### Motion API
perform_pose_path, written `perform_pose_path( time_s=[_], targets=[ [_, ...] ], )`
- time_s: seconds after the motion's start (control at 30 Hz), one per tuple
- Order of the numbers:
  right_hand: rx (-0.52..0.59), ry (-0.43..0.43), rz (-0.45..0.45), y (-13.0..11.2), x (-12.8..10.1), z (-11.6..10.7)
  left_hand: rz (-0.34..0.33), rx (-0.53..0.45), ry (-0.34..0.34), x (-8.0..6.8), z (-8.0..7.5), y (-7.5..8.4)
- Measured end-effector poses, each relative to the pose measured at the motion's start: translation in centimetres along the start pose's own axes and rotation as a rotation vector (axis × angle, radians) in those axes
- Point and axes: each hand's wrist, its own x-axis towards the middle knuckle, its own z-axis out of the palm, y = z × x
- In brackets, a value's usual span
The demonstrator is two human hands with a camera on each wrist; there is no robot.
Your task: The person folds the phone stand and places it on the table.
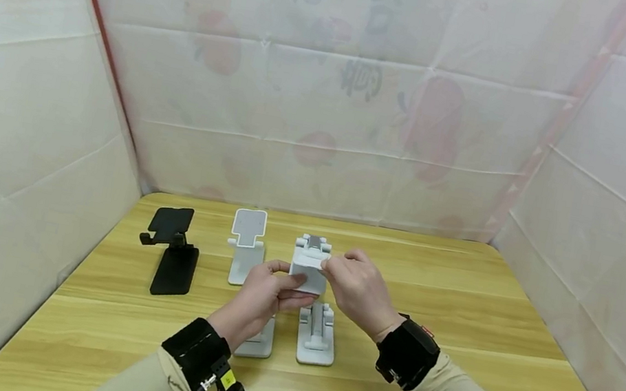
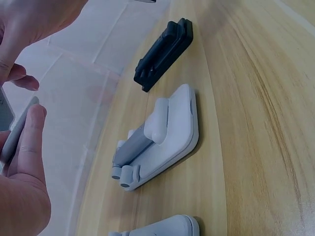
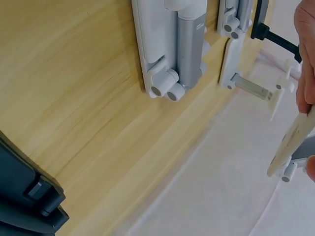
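My left hand (image 1: 262, 295) grips a white folding phone stand (image 1: 307, 277) above the table, fingers beneath it and thumb on its near face. At the stand's upper right edge, the curled fingers of my right hand (image 1: 357, 291) pinch its plate. The right wrist view shows this plate (image 3: 294, 140) edge-on, with a hinge behind it. Below the hands lies a folded white phone stand (image 1: 317, 336); another white stand (image 1: 256, 345) is partly hidden by my left hand. Behind them stands an unfolded white phone stand (image 1: 245, 260).
An unfolded black phone stand (image 1: 174, 269) is at the table's left side. A folded black stand (image 2: 165, 54) lies on the wooden table (image 1: 508, 370), seen in the left wrist view. Pale fabric walls (image 1: 327, 114) enclose the back and sides.
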Motion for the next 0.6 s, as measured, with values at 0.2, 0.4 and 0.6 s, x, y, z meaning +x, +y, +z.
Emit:
perform_pose_path(
  time_s=[0.2,0.4,0.6],
  targets=[
    [-0.007,-0.021,-0.014,0.0,-0.02,-0.1,0.023,-0.002,-0.015,-0.04,0.03,0.24],
    [0.001,-0.05,-0.013,-0.03,-0.11,-0.19,0.055,-0.02,-0.037,-0.06,0.02,0.34],
    [0.002,-0.045,-0.032,-0.1,-0.27,-0.07,0.075,-0.042,-0.07,-0.15,-0.14,0.47]
  ],
)
